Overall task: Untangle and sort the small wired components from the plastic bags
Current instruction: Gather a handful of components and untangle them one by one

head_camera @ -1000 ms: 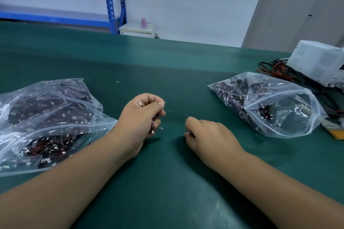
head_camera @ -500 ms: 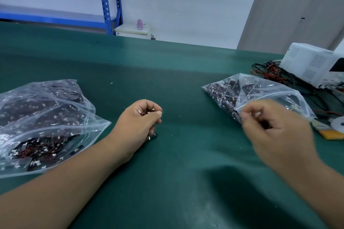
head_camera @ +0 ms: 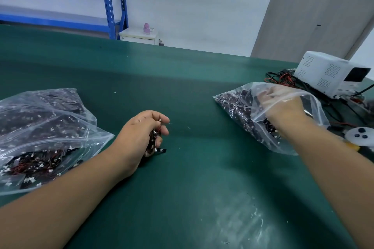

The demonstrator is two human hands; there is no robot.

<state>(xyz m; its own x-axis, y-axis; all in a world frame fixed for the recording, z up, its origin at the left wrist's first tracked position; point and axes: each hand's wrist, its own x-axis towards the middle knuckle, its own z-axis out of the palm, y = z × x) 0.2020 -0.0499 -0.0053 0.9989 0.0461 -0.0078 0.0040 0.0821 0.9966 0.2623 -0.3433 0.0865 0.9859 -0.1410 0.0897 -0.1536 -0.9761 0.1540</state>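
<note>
The wired parts (head_camera: 154, 140) sit bunched in the left hand (head_camera: 141, 133), whose fingers curl round them low on the green table (head_camera: 202, 178). They look light, limp and quick to snag. The thin wires would likely break if yanked, so the small white plugs seem the safer hold. The right hand (head_camera: 283, 105) is inside the right bag (head_camera: 316, 113); through the plastic I cannot tell its grip. The left bag (head_camera: 89, 127) lies beside the left forearm.

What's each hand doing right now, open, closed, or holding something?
Left hand: closed around a small bunch of wired components.
Right hand: inside the right plastic bag; grip cannot be told through the plastic.
</note>
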